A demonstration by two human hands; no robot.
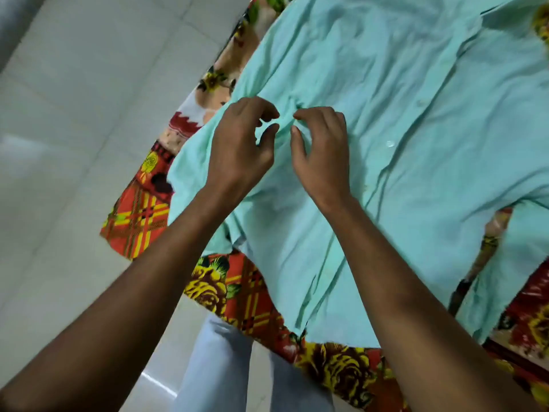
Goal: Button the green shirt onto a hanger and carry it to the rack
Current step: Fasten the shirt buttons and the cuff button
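The green shirt (371,120) lies spread flat on the floral blanket (246,292), hem end nearest us, front placket running away up-right. 1 clear button (389,143) shows on the placket just right of our hands; a 2nd one further up is too faint to call.

Our left hand (240,147) and right hand (322,150) sit side by side on the lower placket, thumbs and forefingers curled into a pinch, cloth bunched between them. We look to be gripping the 2 placket edges, but the button and hole in that pinch are hidden, so we cannot tell if it is through.

No hanger visible; whether it sits inside the shirt we cannot tell. No rack in frame either.

Risks as we judge them:
- Cloth is wrinkled and loose, so the edges may be offset and we could pair a button with the wrong hole.
- Bunching at the pinch hides the hole; the button may only half seat and pop out when lifted.
- The left side of the shirt hangs over the blanket edge above the tiled floor (74,144); pulling sideways could drag it off.
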